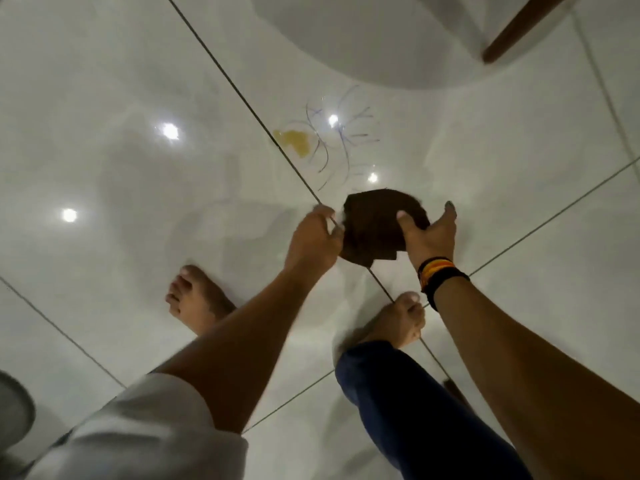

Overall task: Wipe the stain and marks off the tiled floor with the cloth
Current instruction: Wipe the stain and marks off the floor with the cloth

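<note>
A dark brown cloth (375, 225) hangs in the air between both hands, above the glossy white tiled floor (138, 168). My left hand (315, 239) pinches its left edge and my right hand (427, 233), with bands on the wrist, grips its right side. Just beyond the cloth lies a yellow stain (298, 142) beside a grout line. Thin blue pen marks (343, 140) spread around and to the right of the stain.
My bare feet (194, 299) (398, 322) stand on the tiles below the hands. A dark wooden furniture leg (519, 29) stands at the top right, with a round shadow beneath. A grey object (14, 407) sits at the lower left edge.
</note>
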A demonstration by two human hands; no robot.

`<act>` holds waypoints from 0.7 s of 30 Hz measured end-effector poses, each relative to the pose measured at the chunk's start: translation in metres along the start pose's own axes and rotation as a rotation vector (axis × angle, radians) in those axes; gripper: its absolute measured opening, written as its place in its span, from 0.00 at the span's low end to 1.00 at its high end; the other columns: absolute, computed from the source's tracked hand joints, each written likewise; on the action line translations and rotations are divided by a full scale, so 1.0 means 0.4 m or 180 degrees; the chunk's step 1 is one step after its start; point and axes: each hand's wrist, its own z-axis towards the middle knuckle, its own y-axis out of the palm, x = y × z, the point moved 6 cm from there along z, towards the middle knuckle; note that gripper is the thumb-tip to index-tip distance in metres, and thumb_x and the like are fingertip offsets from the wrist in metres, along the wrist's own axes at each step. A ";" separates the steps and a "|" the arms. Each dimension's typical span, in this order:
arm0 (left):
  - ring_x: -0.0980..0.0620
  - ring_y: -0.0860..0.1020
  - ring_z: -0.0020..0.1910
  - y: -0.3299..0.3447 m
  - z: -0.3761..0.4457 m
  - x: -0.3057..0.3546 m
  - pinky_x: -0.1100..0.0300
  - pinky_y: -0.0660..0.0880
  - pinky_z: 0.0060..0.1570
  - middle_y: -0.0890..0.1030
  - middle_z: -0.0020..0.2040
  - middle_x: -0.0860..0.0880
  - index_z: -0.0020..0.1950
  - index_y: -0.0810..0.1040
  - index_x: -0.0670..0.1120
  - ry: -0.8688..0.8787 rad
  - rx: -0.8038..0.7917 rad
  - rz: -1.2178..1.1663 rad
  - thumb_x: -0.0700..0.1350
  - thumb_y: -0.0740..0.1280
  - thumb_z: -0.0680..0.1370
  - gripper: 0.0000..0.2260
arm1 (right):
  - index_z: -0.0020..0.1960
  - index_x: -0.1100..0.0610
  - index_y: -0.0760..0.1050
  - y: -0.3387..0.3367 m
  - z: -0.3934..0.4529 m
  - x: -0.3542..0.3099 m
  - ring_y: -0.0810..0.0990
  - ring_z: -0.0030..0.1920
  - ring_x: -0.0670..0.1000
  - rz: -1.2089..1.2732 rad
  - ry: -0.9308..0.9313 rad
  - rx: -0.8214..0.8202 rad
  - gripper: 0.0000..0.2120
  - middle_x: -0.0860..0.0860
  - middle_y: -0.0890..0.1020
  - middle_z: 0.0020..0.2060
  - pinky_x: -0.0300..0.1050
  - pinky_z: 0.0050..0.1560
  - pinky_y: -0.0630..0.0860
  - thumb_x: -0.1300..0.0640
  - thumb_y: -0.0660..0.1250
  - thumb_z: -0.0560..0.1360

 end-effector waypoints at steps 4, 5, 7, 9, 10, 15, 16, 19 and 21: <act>0.37 0.49 0.84 -0.153 0.111 -0.093 0.41 0.48 0.82 0.51 0.85 0.38 0.84 0.55 0.41 0.0689 0.0758 0.1401 0.58 0.66 0.80 0.39 | 0.83 0.61 0.37 0.153 -0.012 0.064 0.45 0.84 0.63 -0.0391 0.0238 -0.0006 0.50 0.63 0.41 0.83 0.58 0.82 0.49 0.40 0.65 0.80; 0.36 0.43 0.84 -0.191 0.146 -0.128 0.40 0.41 0.80 0.44 0.85 0.37 0.85 0.47 0.40 0.0617 0.0734 0.1531 0.65 0.66 0.77 0.48 | 0.83 0.62 0.36 0.191 -0.009 0.071 0.43 0.83 0.64 -0.0513 0.0317 -0.0012 0.50 0.63 0.39 0.83 0.61 0.82 0.48 0.38 0.62 0.80; 0.35 0.34 0.82 -0.254 0.218 -0.191 0.38 0.32 0.75 0.34 0.83 0.36 0.84 0.36 0.41 0.0302 0.0534 0.1628 0.77 0.68 0.66 0.66 | 0.82 0.64 0.34 0.248 0.013 0.060 0.38 0.83 0.64 -0.0874 0.0361 0.0198 0.50 0.64 0.37 0.82 0.67 0.81 0.45 0.34 0.57 0.80; 0.35 0.30 0.81 -0.288 0.281 -0.229 0.33 0.30 0.73 0.29 0.81 0.36 0.81 0.29 0.42 0.0085 0.0268 0.1749 0.82 0.68 0.53 0.77 | 0.83 0.65 0.37 0.292 0.048 -0.001 0.39 0.83 0.64 -0.1389 -0.0140 0.0529 0.48 0.66 0.40 0.82 0.70 0.80 0.45 0.33 0.53 0.81; 0.33 0.29 0.80 -0.294 0.303 -0.241 0.32 0.29 0.72 0.28 0.81 0.35 0.80 0.27 0.43 0.0091 0.0164 0.1833 0.84 0.68 0.49 0.80 | 0.83 0.65 0.41 0.320 0.064 -0.044 0.42 0.83 0.65 -0.1659 -0.0653 0.0595 0.46 0.67 0.44 0.82 0.71 0.79 0.45 0.33 0.52 0.81; 0.30 0.26 0.77 -0.290 0.331 -0.256 0.34 0.24 0.68 0.27 0.79 0.33 0.79 0.25 0.45 0.0244 0.0003 0.1799 0.81 0.73 0.47 0.82 | 0.84 0.61 0.49 0.468 0.046 -0.134 0.49 0.83 0.65 -0.3075 -0.3047 0.0069 0.39 0.66 0.51 0.83 0.71 0.80 0.44 0.36 0.50 0.82; 0.32 0.23 0.76 -0.296 0.326 -0.253 0.33 0.26 0.70 0.26 0.79 0.34 0.79 0.24 0.45 0.0200 -0.0052 0.1831 0.78 0.76 0.47 0.82 | 0.84 0.59 0.48 0.465 0.033 -0.118 0.49 0.83 0.64 -0.3252 -0.3296 -0.0158 0.38 0.65 0.51 0.83 0.72 0.80 0.46 0.38 0.51 0.82; 0.38 0.17 0.70 -0.311 0.315 -0.239 0.30 0.29 0.74 0.23 0.78 0.35 0.72 0.15 0.49 0.0065 -0.0235 0.1880 0.69 0.83 0.50 0.83 | 0.85 0.56 0.45 0.372 0.042 -0.068 0.47 0.84 0.60 -0.3568 -0.3316 -0.0467 0.38 0.61 0.48 0.84 0.71 0.80 0.48 0.42 0.55 0.81; 0.38 0.17 0.69 -0.314 0.308 -0.238 0.30 0.29 0.73 0.22 0.77 0.35 0.70 0.13 0.50 0.0018 -0.0314 0.1834 0.67 0.83 0.52 0.82 | 0.84 0.58 0.44 0.283 0.100 -0.073 0.46 0.84 0.61 -0.3405 -0.2507 -0.0152 0.39 0.61 0.48 0.84 0.72 0.79 0.49 0.42 0.53 0.81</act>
